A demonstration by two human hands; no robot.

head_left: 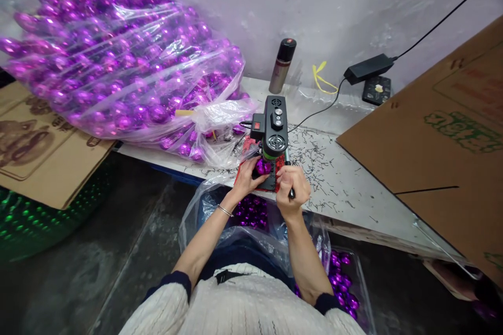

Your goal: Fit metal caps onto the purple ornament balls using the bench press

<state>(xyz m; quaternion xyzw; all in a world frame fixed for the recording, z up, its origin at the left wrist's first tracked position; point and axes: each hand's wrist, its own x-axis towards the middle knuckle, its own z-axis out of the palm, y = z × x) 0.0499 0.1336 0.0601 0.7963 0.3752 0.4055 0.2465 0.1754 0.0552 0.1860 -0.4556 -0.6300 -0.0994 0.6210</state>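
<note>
A shiny purple ball ornament (262,167) sits under the head of a small black machine (276,123) with round vents and a red switch. My left hand (248,177) holds the ball from the left, thumb and fingers around it. On the machine's right side, my right hand (293,188) is closed in a fist around a lever handle (291,193), whose black end sticks out below the fingers. Beneath the ball lies a dark base plate (268,183) on a red surface. Just below the table edge, more purple balls (251,212) lie in an open clear bag.
A large clear bag of purple balls (118,63) fills the left of the white table (326,167), which is strewn with thin black scraps. Behind the machine stand a spray can (283,65) and a black power adapter (369,69). Cardboard boxes (440,131) flank the right.
</note>
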